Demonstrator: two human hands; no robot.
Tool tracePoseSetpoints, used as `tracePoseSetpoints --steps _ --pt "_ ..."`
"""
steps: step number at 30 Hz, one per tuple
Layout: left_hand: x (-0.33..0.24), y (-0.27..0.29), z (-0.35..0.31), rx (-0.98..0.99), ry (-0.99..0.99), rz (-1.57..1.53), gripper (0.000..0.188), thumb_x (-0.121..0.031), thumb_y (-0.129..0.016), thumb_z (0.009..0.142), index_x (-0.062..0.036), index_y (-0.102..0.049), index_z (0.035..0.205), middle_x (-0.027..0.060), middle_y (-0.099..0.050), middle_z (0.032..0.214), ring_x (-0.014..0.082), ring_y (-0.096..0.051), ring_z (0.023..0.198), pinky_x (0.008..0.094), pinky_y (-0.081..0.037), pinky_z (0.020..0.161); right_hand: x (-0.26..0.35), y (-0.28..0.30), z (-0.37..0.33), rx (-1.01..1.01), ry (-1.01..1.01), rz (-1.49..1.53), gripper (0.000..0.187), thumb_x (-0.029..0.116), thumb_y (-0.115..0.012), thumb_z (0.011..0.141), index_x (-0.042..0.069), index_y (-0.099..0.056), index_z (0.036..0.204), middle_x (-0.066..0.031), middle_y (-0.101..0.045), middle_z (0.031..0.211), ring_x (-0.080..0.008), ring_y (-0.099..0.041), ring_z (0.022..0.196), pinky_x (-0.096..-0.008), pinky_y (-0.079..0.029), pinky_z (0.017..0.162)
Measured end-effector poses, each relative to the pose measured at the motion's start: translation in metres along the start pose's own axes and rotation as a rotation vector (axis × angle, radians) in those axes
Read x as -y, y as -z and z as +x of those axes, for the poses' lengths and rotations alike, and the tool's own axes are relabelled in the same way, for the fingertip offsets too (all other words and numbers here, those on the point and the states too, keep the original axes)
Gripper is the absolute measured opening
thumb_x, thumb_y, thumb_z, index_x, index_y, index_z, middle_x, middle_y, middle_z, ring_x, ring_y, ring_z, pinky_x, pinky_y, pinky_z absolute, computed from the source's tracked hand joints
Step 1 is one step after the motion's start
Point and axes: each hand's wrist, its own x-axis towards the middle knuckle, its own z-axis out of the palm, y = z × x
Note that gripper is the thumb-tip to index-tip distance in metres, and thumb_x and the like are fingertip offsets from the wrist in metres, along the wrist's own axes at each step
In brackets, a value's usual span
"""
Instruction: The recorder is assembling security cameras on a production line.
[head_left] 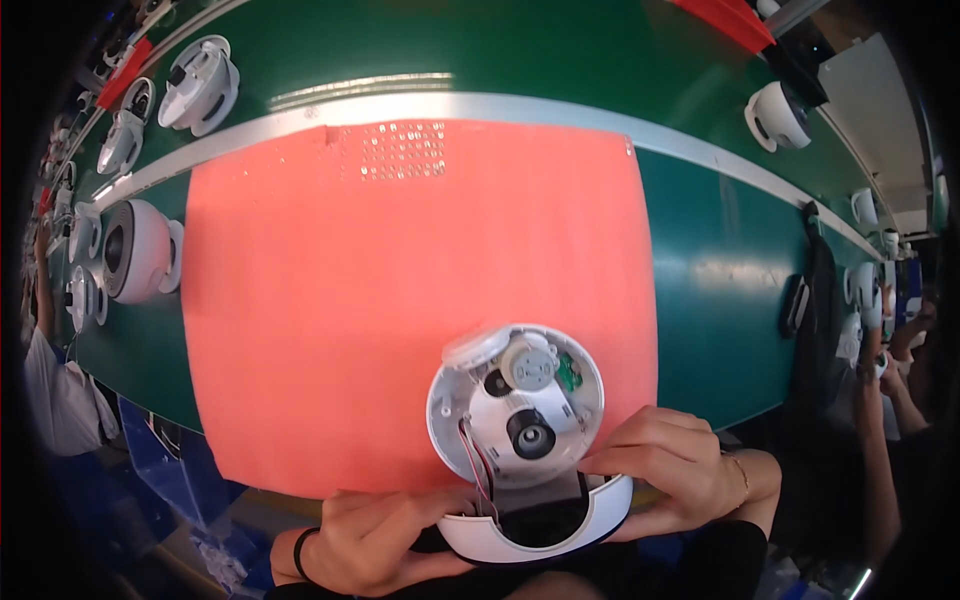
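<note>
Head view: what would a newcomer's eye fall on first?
Probably the big salmon mat, spread across the middle of the green bench. Next, at its near edge, the open round housing with a black lens inside, just beyond the white shell held between the left hand and right hand. Then the white device left of the mat.

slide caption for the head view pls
Left hand and right hand hold a white shell beside an open round housing.

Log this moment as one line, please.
left hand: holding left end of white shell; right hand: holding its right end; round housing: open, wires showing
</note>
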Motion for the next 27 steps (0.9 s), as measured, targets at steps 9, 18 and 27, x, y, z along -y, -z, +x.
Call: tracePoseSetpoints --steps 9,18,27 --pt "0.016 -0.016 -0.017 -0.113 -0.011 -0.017 0.040 -0.013 -0.078 0.061 -0.0008 -0.062 0.095 0.0071 -0.065 0.079 0.0176 -0.064 0.064 0.0246 -0.049 0.053 -0.004 -0.014 0.001 -0.050 0.096 -0.183 0.043 0.032 -0.078 0.060 0.000 -0.063 0.086 -0.0066 -0.058 0.073 -0.0190 -0.056 0.062 -0.0285 -0.041 0.054" --pt "0.007 -0.019 -0.020 -0.102 0.039 -0.045 0.037 -0.010 -0.077 0.062 0.0002 -0.061 0.094 0.0087 -0.065 0.080 0.0184 -0.065 0.065 0.0251 -0.051 0.055 0.005 -0.015 -0.005 -0.057 0.054 -0.197 0.044 0.032 -0.079 0.058 0.001 -0.063 0.085 -0.0065 -0.058 0.074 -0.0184 -0.055 0.058 -0.0275 -0.041 0.050" --pt "-0.003 -0.018 -0.011 -0.103 0.142 -0.112 0.031 -0.008 -0.077 0.061 -0.0007 -0.058 0.084 0.0099 -0.066 0.076 0.0190 -0.067 0.070 0.0256 -0.052 0.062 0.007 -0.015 0.010 -0.084 0.086 -0.026 0.045 0.031 -0.081 0.054 0.004 -0.063 0.085 -0.0052 -0.058 0.074 -0.0178 -0.051 0.055 -0.0258 -0.036 0.047"
